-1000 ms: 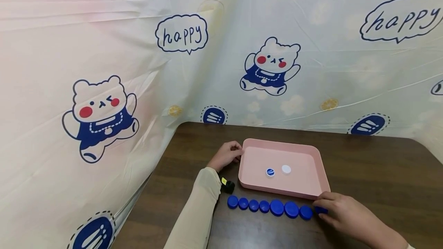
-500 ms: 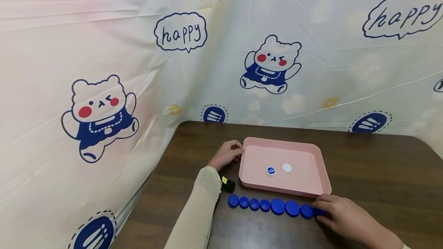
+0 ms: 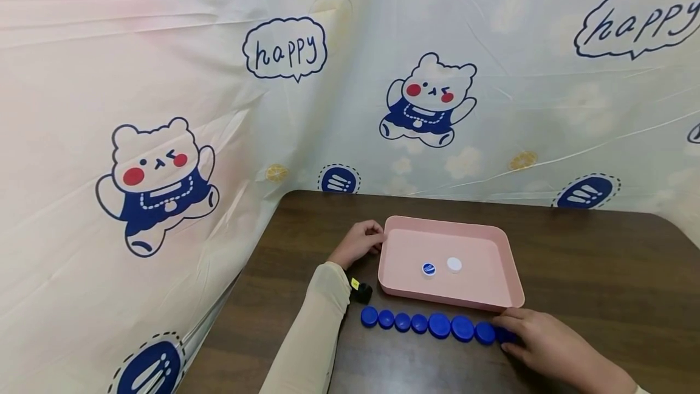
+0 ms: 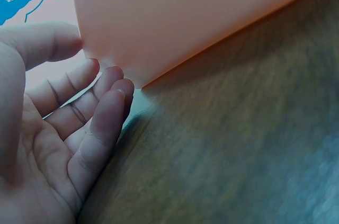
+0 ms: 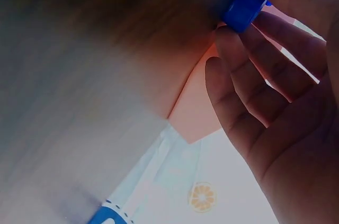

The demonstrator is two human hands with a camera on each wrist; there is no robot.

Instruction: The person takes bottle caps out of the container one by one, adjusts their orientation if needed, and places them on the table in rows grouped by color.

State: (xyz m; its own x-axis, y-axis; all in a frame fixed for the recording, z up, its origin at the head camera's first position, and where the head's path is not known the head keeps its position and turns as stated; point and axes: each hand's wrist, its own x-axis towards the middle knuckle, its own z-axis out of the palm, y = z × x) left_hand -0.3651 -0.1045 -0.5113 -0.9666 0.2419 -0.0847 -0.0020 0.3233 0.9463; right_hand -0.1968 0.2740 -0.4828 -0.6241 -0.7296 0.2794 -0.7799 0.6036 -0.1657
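Observation:
A pink tray (image 3: 448, 248) lies on the table. My left hand (image 3: 358, 245) touches its left side; in the left wrist view, loosely bent fingers (image 4: 103, 123) rest by the tray's corner (image 4: 143, 49). Below the tray's front edge runs a row of round blue caps (image 3: 439, 325), larger and smaller ones side by side. With thumb and fingers, my right hand (image 3: 541, 339) pinches the last blue cap (image 3: 504, 335) at the row's right end. That cap (image 5: 246, 7) shows in the right wrist view; the hand partly hides it from above.
Inside the tray lie a white disc (image 3: 454, 265) and a blue-and-white disc (image 3: 429, 269). A small black object with a yellow label (image 3: 361, 291) is by my left wrist. Behind the brown table (image 3: 590, 260) hangs a printed curtain (image 3: 361, 108).
My right hand has slid the end cap slightly left, up against the row. The left hand stays at the tray. The head view has shifted slightly.

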